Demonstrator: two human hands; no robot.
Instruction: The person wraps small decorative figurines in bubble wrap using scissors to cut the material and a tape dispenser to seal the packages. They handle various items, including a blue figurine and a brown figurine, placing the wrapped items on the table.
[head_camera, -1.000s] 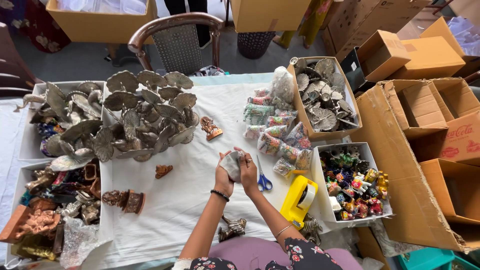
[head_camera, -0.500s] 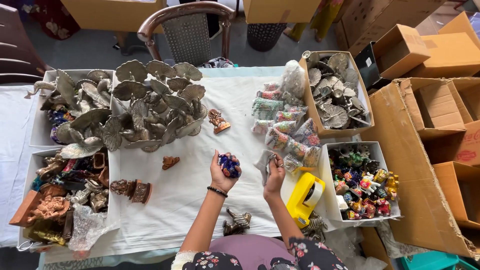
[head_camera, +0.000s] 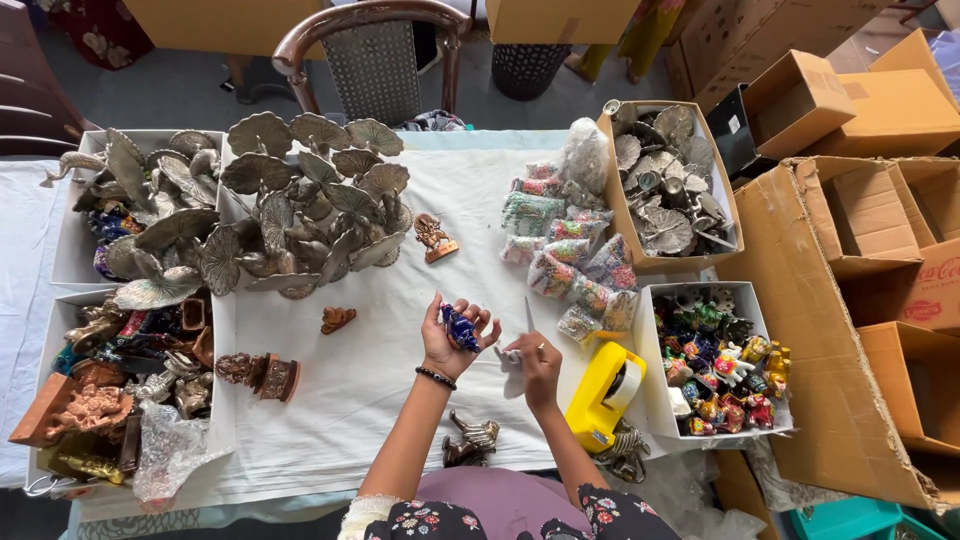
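**Blue figurine in left hand, scissors in right**

Left hand (head_camera: 452, 340) cups a small blue figurine (head_camera: 460, 328), fingers curled round it, palm up. Right hand (head_camera: 537, 362) grips scissors (head_camera: 527, 322), blades pointing away, with a scrap of clear wrap (head_camera: 512, 372) under it. Figurine looks hard, glossy, probably light and chip-prone; best held by the body, not by thin projections. Just right of the right hand: yellow tape dispenser (head_camera: 603, 392), then a box of coloured figurines (head_camera: 717, 362). Ahead: bagged packets (head_camera: 560, 250). Left: brown figurine (head_camera: 337, 319).
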